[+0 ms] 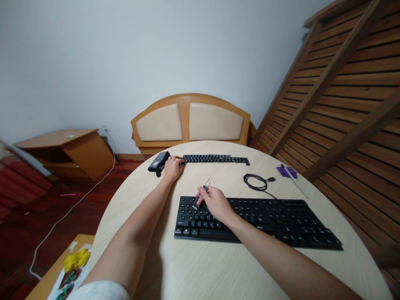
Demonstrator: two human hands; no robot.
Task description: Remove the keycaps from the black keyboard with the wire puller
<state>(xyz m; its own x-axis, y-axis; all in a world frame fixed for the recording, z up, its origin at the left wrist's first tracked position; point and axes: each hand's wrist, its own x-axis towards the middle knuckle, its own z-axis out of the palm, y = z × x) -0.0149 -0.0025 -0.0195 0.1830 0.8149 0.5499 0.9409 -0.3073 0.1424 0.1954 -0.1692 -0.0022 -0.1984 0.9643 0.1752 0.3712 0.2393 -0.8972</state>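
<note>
My left hand (173,168) reaches to the far left of the table. Its fingers are closed on a small black keycap (181,163) at the left end of several rows of loose keycaps (215,158). My right hand (217,203) grips a keycap puller (205,188) with thin wire loops pointing away from me; its other end is over the keyboard's left part. Beneath this hand lies a black full-size keyboard (265,225), flat on the table. At its upper left, small separate squares show where keycaps appear to be off.
On the round pale table (193,266) lie a black pouch (158,161) beside my left hand, a coiled cable (256,182), a purple cloth (286,171) and a thin brush-like stick (295,182). Left and below, a low stand holds a yellow item (76,260).
</note>
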